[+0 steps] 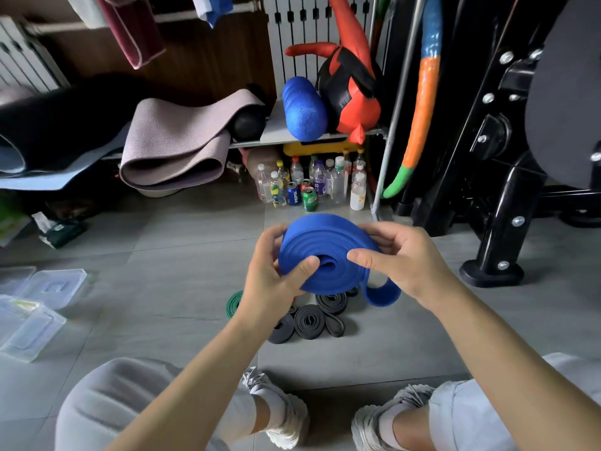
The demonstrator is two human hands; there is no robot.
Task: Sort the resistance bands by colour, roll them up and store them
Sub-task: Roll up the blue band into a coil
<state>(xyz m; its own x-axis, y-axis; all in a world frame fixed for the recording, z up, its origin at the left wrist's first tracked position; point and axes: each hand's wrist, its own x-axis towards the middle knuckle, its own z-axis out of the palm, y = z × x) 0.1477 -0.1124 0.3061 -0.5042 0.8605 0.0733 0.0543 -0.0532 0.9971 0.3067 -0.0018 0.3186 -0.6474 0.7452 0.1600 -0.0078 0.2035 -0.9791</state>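
Left grip and right grip clasp a blue resistance band, wound into a thick coil and held in the air above the grey tiled floor, ahead of the crouching person's knees.

To the right stands a black machine frame bolted with silver studs. On the left, rolled exercise mats sag off a low shelf, which also carries a red and black padded bag with a blue foam roller beside it. Under the shelf, plastic bottles and drink cans crowd together. Clear plastic containers lie at the far left.

Directly below the coil, black bands rest on the floor in loose rolls, their far side hidden behind the coil and the left wrist. A green band peeks out beside that wrist.

Both forearms reach forward and converge. The left thumb presses the coil's face near its centre, the fingers hidden behind the rim. The right thumb lies on the face opposite while the fingers curl over the top edge. A loose blue tail loops out beneath the right wrist.
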